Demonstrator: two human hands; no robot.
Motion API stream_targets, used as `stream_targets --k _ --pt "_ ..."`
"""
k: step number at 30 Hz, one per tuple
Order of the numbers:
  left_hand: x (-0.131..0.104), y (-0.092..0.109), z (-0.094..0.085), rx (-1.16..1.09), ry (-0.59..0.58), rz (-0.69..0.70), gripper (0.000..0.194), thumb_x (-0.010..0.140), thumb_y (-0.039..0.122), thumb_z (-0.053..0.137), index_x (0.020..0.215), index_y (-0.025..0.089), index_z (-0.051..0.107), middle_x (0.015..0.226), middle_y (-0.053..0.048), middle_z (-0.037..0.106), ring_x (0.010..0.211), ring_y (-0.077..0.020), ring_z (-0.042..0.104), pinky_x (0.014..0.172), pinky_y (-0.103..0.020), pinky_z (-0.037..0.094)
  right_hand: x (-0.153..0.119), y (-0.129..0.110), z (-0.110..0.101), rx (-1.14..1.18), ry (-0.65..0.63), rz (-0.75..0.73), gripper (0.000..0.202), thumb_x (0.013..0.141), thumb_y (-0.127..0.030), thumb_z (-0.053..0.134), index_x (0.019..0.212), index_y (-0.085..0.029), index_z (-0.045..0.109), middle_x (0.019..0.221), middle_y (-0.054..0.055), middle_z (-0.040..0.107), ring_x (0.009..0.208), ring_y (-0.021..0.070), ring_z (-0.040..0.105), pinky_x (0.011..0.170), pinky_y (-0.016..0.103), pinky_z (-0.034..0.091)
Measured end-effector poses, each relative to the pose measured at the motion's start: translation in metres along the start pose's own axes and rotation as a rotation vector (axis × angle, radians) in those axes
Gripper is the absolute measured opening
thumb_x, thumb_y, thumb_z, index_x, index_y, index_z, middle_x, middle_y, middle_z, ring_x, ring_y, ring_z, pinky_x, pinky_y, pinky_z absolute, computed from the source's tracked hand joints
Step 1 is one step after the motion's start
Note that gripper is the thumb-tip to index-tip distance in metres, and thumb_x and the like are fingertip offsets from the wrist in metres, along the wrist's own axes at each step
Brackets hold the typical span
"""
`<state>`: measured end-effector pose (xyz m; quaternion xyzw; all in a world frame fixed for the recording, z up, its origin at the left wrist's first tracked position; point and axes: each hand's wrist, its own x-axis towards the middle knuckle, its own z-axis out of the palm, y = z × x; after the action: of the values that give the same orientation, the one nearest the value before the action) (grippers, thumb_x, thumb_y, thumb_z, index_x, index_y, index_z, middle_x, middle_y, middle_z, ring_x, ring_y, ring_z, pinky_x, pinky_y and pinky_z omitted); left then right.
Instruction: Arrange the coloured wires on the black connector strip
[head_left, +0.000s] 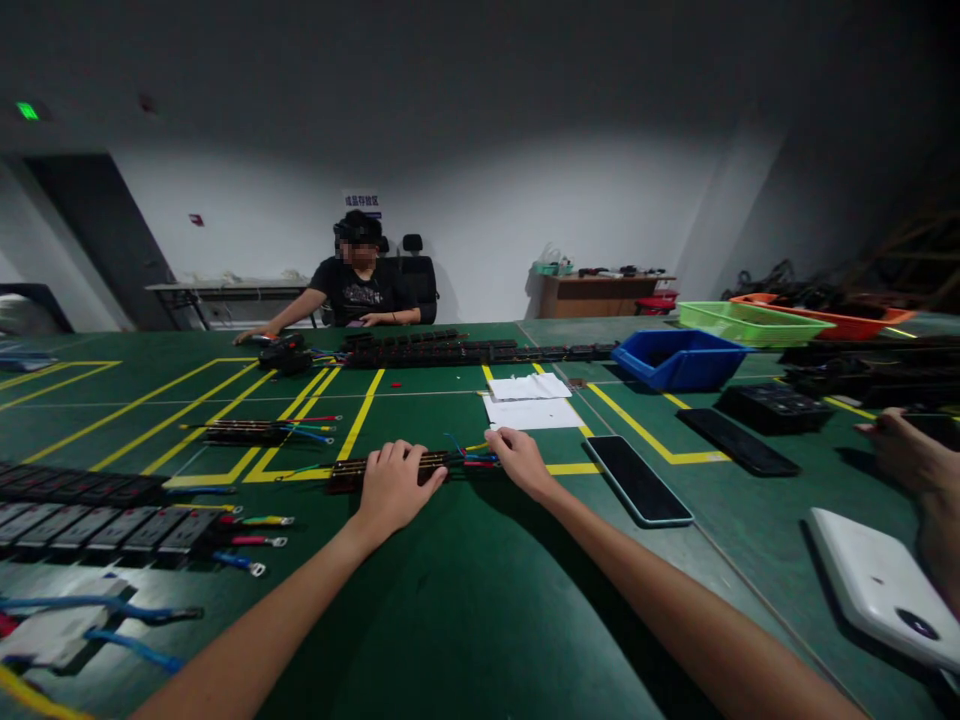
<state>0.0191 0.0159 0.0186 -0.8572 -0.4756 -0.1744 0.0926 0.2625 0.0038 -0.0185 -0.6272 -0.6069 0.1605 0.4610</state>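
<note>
A dark strip module [349, 474] with brass-coloured lines lies on the green table, with coloured wires at both ends. My left hand [395, 482] rests over its right part, fingers curled around it. Just beyond the module's right end, my right hand [520, 460] pinches at the ends of the red, yellow and blue wires [477, 458]; its fingertips are closed on a wire too small to tell by colour. A similar module [244, 431] with wires lies further back on the left.
Black socket strips [97, 533] with lugged wires lie at the left. White papers [532, 412], a phone [639, 482] and a blue bin [679, 360] stand right of centre. Another person's hand [911, 460] is at the right edge; a seated person [364, 285] is across the table.
</note>
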Motion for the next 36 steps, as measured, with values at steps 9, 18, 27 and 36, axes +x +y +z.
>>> stream_targets --k 9,18,27,36 --pt "-0.001 0.001 -0.002 -0.008 -0.010 -0.003 0.051 0.096 0.060 0.045 0.114 0.019 0.068 0.109 -0.012 0.065 0.103 -0.0293 0.056 0.087 -0.041 0.039 0.007 0.014 0.003 0.200 -0.085 0.109 0.048 0.091 -0.054 0.041 0.069 -0.019 0.065 0.063 0.002 0.059 0.058 0.0157 0.052 0.056 0.026 0.036" --pt "0.001 0.000 0.000 -0.023 -0.009 0.005 0.051 0.096 0.061 0.044 0.113 0.020 0.068 0.109 -0.012 0.065 0.102 -0.0291 0.056 0.087 -0.042 0.040 0.004 0.009 0.000 0.129 -0.084 0.074 0.050 0.093 -0.058 0.042 0.068 -0.020 0.061 0.058 -0.001 0.054 0.057 0.0147 0.050 0.055 0.025 0.033" --pt "-0.001 -0.001 0.002 -0.018 0.021 0.024 0.052 0.097 0.061 0.042 0.113 0.020 0.068 0.107 -0.012 0.064 0.101 -0.0290 0.056 0.086 -0.041 0.039 0.001 0.002 0.002 -0.092 -0.014 0.020 0.037 0.082 -0.054 0.057 0.064 -0.021 0.053 0.057 -0.002 0.052 0.057 0.0139 0.047 0.056 0.025 0.028" --pt "0.000 0.000 0.003 0.001 0.019 0.020 0.051 0.097 0.061 0.042 0.113 0.020 0.068 0.107 -0.012 0.065 0.101 -0.0294 0.056 0.086 -0.042 0.039 -0.001 -0.003 0.001 -0.129 -0.007 0.027 0.036 0.085 -0.053 0.055 0.067 -0.021 0.054 0.060 -0.002 0.055 0.059 0.0144 0.049 0.056 0.025 0.028"
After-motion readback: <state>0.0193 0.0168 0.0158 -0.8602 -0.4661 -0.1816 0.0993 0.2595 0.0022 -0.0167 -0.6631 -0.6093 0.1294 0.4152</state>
